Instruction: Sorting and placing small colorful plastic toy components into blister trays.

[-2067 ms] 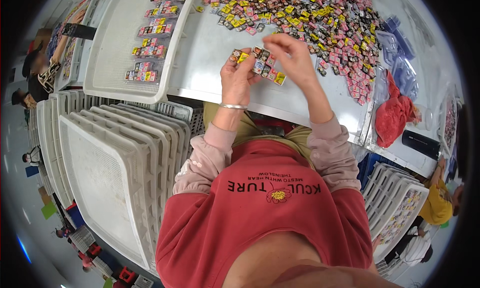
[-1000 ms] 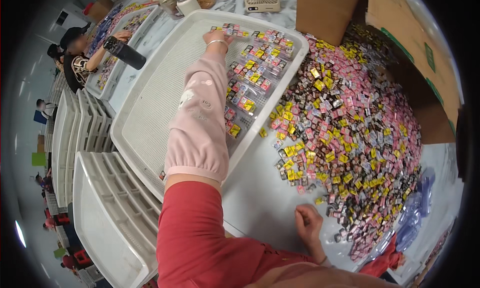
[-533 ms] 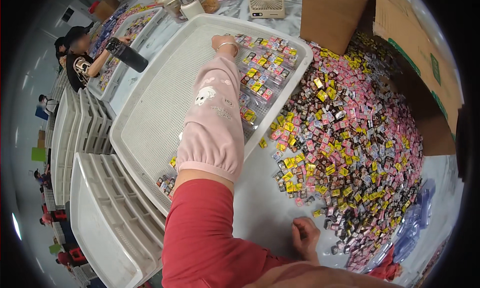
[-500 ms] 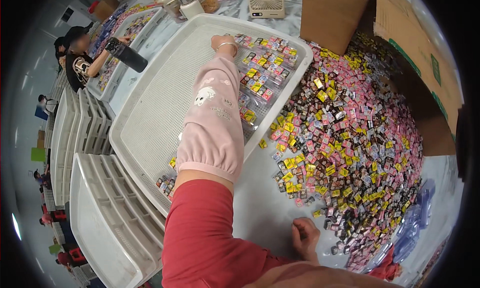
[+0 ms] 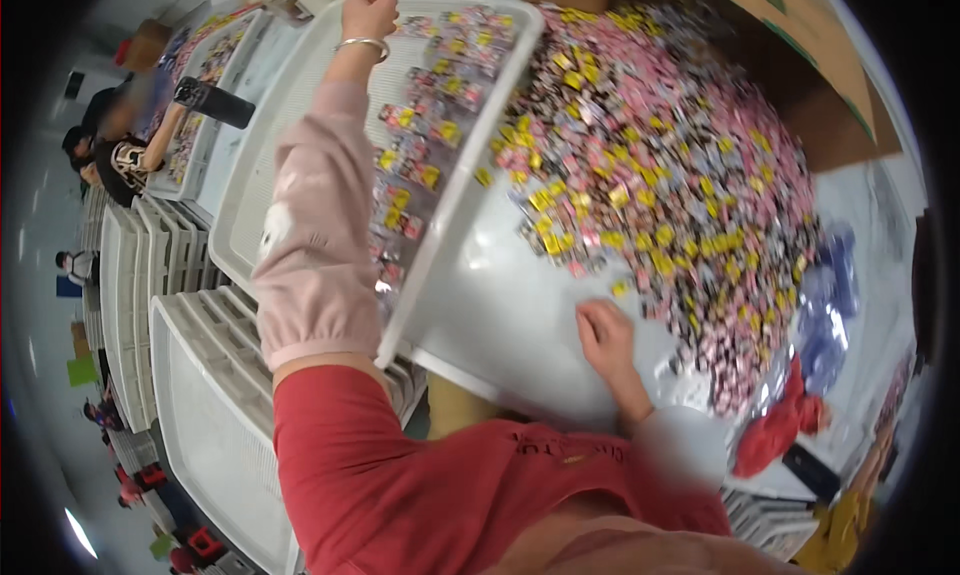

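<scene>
A large white tray (image 5: 303, 155) lies on the table to the left. Along its right side, clear plastic packs (image 5: 408, 160) hold small square pieces in pink, yellow and black. My left hand (image 5: 370, 13), with a bracelet at the wrist and a pink sleeve cover on the arm, is at the tray's far edge. Its fingers are curled, and whatever they hold is hidden. Close to the pile of small wrapped pieces (image 5: 650, 180), my right hand (image 5: 605, 335) is loosely closed above the table. I cannot see inside its fingers.
An open cardboard box (image 5: 830, 95) stands behind the pile. Purple-blue clear plastic (image 5: 828, 305) and a red bag (image 5: 775, 425) lie at the right. Stacked white trays (image 5: 215, 405) stand at the left. Beyond, a dark bottle (image 5: 215, 102) is near a person working at another tray.
My left hand has moved from beside the packs, leftward and away to the tray's far edge. My right hand remains near the pile, loosely closed. The whole view has shifted.
</scene>
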A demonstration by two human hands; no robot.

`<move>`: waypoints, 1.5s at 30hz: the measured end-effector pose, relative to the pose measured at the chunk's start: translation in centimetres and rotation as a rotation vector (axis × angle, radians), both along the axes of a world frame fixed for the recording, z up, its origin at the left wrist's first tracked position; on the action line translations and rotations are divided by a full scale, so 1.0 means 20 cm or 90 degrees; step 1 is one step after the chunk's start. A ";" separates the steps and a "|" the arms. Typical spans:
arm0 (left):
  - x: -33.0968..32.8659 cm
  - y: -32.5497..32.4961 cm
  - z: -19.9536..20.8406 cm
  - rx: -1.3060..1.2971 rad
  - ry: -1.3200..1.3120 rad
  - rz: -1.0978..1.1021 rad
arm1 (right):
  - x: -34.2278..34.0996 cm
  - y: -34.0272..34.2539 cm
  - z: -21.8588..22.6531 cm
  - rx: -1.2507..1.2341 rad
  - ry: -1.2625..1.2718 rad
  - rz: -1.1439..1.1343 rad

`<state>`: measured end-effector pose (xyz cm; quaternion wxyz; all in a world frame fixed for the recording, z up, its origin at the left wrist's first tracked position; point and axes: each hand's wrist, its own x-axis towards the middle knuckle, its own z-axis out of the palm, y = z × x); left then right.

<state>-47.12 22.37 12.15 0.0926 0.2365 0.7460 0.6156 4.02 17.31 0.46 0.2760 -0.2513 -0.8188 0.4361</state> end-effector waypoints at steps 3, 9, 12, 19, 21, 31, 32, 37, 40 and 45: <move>0.44 -0.27 0.28 -0.012 0.023 -0.159 | -0.01 -0.06 0.01 0.000 -0.009 0.018; 1.46 -0.85 0.16 -0.114 0.289 -0.018 | 0.03 -0.07 -0.04 -0.121 0.042 0.048; 1.67 -1.31 0.01 -0.213 0.412 0.164 | 0.17 -0.12 -0.04 -0.282 0.065 0.046; 1.78 -1.80 -0.26 -0.395 0.521 0.144 | 0.33 -0.27 -0.04 -0.247 0.043 0.058; 1.76 -1.79 -0.29 -0.396 0.511 0.114 | 0.31 -0.27 -0.03 -0.237 0.056 0.045; 1.67 -1.77 -0.40 -0.315 0.495 0.098 | 0.32 -0.29 -0.08 -0.098 0.071 -0.007; 1.69 -1.73 -0.39 -0.314 0.476 0.080 | 0.34 -0.27 -0.10 -0.101 0.082 -0.023; 1.78 -1.73 -0.45 -0.295 0.482 0.084 | 0.33 -0.27 -0.10 -0.030 0.131 -0.014; 1.77 -1.75 -0.46 -0.290 0.515 0.057 | 0.42 -0.27 -0.06 -0.287 0.136 0.017; 1.80 -1.72 -0.45 -0.275 0.531 0.055 | 0.98 0.02 0.16 -0.007 0.106 -0.337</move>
